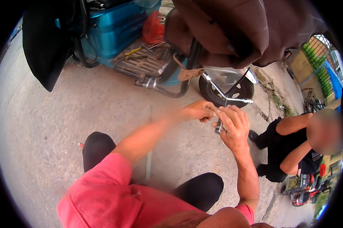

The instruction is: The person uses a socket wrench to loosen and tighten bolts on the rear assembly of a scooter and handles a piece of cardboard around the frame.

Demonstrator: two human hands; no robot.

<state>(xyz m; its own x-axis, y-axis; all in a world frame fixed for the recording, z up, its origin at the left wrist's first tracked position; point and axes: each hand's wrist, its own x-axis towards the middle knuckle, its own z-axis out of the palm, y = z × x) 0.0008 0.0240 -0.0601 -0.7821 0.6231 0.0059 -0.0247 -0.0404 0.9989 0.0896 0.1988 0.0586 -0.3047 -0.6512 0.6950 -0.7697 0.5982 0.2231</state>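
Note:
In my right hand (235, 124) is one leg of a shiny three-way socket wrench (216, 86); its socket end sticks out below my fingers. Another leg reaches up to a rusty bracket (189, 73) on the vehicle's tube frame, and the third points right, in front of the wheel. My left hand (200, 111) is closed with its fingertips pinched together, right beside the right hand's fingers. Whatever it may hold is too small to make out. Above the wrench, a small wheel (238, 90) with a black tyre shows under a brown cover (232, 30).
On the vehicle's floorboard (139, 65) lie several hand tools, one yellow-handled (133, 51), near a red bag (153, 28). Blue bodywork (110, 32) stands behind. A person in black (281, 152) squats close on the right. Farther off is a red motorbike (302, 195).

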